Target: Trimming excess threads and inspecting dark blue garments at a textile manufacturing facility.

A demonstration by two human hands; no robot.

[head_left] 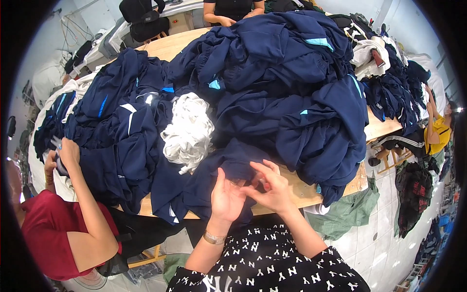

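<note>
My left hand (227, 198) is turned palm up above the front edge of the table, thumb stretched out. Facing it, my right hand (272, 187) has its thumb reaching to the left fingers and its forefinger held apart. I make out nothing held in either hand; some fingertips overlap and blur. Just beyond both hands lies a dark navy garment (238, 155), draped toward the table edge. To the left sits a tangled heap of white tape strips (188, 129). A large pile of navy garments (287, 92) with light blue patches rises behind.
At left, a person in a red top (73, 233) handles cloth beside more navy garments (121, 146). Another person (233, 12) is across the wooden table (168, 45). A person in yellow (438, 136) works at far right. Green cloth (348, 214) lies on the tiled floor.
</note>
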